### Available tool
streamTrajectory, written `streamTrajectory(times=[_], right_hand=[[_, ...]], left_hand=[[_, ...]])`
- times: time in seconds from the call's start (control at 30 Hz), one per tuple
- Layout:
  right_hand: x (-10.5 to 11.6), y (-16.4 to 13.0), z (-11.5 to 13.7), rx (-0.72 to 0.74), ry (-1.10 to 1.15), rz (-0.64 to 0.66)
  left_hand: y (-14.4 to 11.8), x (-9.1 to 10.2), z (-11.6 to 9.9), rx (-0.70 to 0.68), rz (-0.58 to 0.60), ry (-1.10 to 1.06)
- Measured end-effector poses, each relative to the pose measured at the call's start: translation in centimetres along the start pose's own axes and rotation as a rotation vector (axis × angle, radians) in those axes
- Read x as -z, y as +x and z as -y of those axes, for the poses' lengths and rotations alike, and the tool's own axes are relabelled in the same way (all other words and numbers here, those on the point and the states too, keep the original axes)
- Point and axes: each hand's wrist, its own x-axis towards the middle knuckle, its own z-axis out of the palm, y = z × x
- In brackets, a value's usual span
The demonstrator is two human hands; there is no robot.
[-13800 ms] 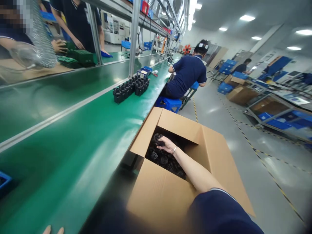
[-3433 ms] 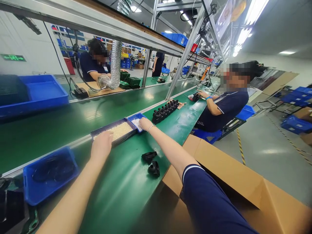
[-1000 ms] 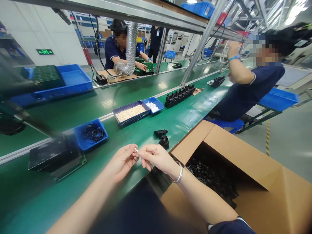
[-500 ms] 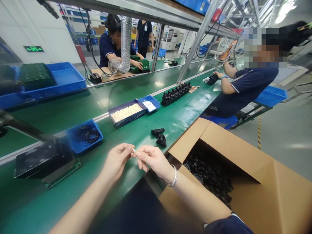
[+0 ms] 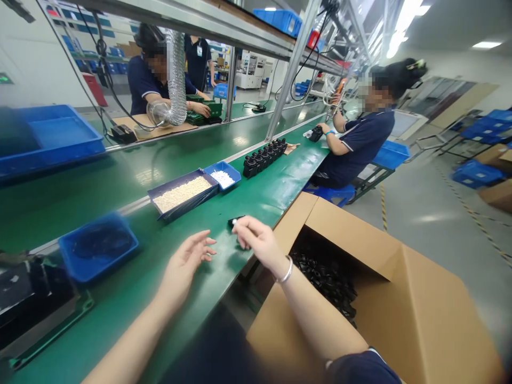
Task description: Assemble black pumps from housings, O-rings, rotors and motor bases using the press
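My left hand (image 5: pixel 188 261) hovers just above the green belt (image 5: pixel 256 200), fingers spread and holding nothing. My right hand (image 5: pixel 258 241) is stretched forward with its fingertips pinched; a small white piece seems to sit between them. Those fingertips are right at a black plastic part (image 5: pixel 233 219) lying on the belt, which the hand mostly hides. Beyond it stand a dark tray of cream-coloured pieces (image 5: pixel 182 193) and a small blue tray of white pieces (image 5: pixel 223 177).
An open cardboard box (image 5: pixel 360 250) holding several black parts (image 5: pixel 324 274) stands at my right. A row of black parts (image 5: pixel 264 154) sits farther along the belt beside a seated co-worker (image 5: pixel 356 144). A blue bin (image 5: pixel 98 245) and a black fixture (image 5: pixel 32 298) are at left.
My hands, pinched together on the white piece, have come apart. The left hand has opened; the right has reached forward to the black part. The view has swung to the right.
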Motion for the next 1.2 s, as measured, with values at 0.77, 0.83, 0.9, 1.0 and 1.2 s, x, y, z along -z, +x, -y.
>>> streamTrajectory(times=[0.77, 0.83, 0.9, 1.0, 1.2], right_hand=[[0.3, 9.3, -10.4, -0.063, 0.033, -0.088], [0.3, 9.1, -10.3, -0.067, 0.059, -0.092], [0.4, 8.7, -10.2, -0.069, 0.069, -0.095], [0.6, 8.0, -9.9, -0.071, 0.072, -0.076], [0.8, 6.5, -9.6, -0.032, 0.042, -0.035]], left_hand=[[7.4, -0.3, 5.6, -0.17, -0.236, 0.709], [7.4, 1.0, 5.5, -0.165, -0.269, 0.715], [7.4, 2.3, 5.1, -0.161, -0.278, 0.745], [7.0, 3.8, 3.9, -0.159, -0.28, 0.794], [4.8, 1.2, 1.1, -0.501, -0.286, 1.211]])
